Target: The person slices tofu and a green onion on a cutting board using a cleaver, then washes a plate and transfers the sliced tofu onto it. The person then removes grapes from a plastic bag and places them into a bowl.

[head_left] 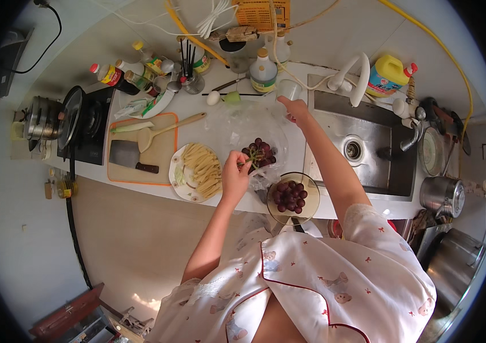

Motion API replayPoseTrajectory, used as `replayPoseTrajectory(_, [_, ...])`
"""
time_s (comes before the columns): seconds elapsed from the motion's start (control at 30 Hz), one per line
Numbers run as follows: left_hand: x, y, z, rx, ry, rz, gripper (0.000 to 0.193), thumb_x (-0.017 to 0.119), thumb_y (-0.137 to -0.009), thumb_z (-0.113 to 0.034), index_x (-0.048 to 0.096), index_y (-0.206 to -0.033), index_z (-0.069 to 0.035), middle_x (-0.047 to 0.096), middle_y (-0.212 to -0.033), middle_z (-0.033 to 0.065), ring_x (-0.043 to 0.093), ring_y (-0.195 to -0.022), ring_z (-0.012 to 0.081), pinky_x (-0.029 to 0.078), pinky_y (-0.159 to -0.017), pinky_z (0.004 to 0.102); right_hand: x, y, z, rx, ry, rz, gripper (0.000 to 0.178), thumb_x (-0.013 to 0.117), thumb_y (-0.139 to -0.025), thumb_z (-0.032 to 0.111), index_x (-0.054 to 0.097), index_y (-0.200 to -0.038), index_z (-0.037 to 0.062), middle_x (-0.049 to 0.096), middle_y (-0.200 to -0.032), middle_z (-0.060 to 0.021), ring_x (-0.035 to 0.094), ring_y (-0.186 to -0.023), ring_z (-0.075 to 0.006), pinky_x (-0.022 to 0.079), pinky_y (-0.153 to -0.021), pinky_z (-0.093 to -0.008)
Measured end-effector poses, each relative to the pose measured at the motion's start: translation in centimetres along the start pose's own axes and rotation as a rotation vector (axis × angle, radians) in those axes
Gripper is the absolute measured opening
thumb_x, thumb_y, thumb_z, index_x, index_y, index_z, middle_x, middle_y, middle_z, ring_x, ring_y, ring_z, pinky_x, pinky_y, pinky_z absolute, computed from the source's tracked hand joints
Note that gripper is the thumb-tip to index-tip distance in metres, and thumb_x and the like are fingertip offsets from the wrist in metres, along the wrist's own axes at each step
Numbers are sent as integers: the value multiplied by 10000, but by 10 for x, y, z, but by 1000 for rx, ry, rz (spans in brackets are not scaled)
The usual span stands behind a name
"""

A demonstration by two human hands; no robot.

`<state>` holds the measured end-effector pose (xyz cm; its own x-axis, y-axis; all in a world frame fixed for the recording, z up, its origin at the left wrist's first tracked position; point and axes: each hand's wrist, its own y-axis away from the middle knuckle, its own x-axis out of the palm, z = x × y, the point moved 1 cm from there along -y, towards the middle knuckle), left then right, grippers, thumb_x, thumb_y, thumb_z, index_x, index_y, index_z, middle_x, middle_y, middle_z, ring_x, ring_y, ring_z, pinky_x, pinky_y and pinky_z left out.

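My left hand pinches the stem of a bunch of dark red grapes lying on a clear plastic bag on the white counter. A glass bowl holding several loose grapes stands at the counter's near edge, just right of that hand. My right hand reaches to the back of the counter, fingers at the base of a clear plastic cup beside the sink; whether it grips the cup is unclear.
A plate of pale cut strips, a cutting board with cleaver and wooden spatula, a stove with pan, sauce bottles, an egg, a steel sink, yellow detergent bottle and pots.
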<state>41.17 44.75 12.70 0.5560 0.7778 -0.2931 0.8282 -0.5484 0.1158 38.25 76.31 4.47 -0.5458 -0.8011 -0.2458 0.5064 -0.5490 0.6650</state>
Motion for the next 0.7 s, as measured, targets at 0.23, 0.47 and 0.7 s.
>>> replayPoseTrajectory(0.23, [1, 1, -5, 31, -50, -57, 254, 637, -866, 80, 426, -942, -40, 584, -928, 84, 570, -837, 192, 485, -760, 306, 2, 40, -7, -639, -88, -461, 789, 873, -678, 339, 453, -1214, -59, 610, -1094, -180, 613, -1008, -271, 493, -864, -372])
replayPoseTrajectory(0.47, [4, 4, -2, 93, -82, -128, 230, 661, -860, 35, 455, -941, -25, 622, -899, 110, 610, -792, 272, 494, -687, 351, 9, 29, -7, -884, 2, -482, 843, 874, -685, 242, 396, -1319, -41, 540, -1227, -225, 542, -1156, -350, 435, -988, -416])
replayPoseTrajectory(0.7, [5, 2, -16, 52, -52, -132, 269, 618, -873, 103, 400, -927, -44, 583, -947, 92, 557, -872, 165, 463, -799, 286, 6, 31, -15, -911, 85, -458, 847, 873, -694, 195, 388, -1352, -27, 510, -1268, -218, 520, -1182, -366, 421, -1013, -429])
